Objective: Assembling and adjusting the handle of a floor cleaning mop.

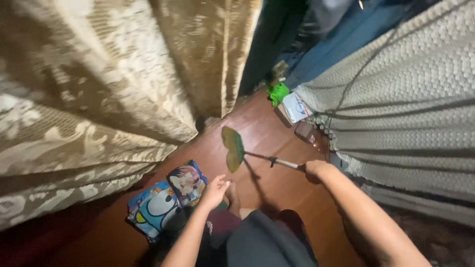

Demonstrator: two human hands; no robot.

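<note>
My right hand (315,169) grips the thin metal handle of a green mop or duster head (233,148), which is held out over the reddish wooden floor (277,188). My left hand (215,190) hangs lower, its fingers spread and holding nothing, just above a colourful cartoon-printed mat or cushion (163,200) lying on the floor. My bare foot (234,197) shows beside that hand.
A beige patterned curtain (99,89) fills the left. A grey knitted bedspread (405,109) hangs on the right. A white box (298,107), a green object (278,91) and a small clear container (307,131) sit on the floor near the bed.
</note>
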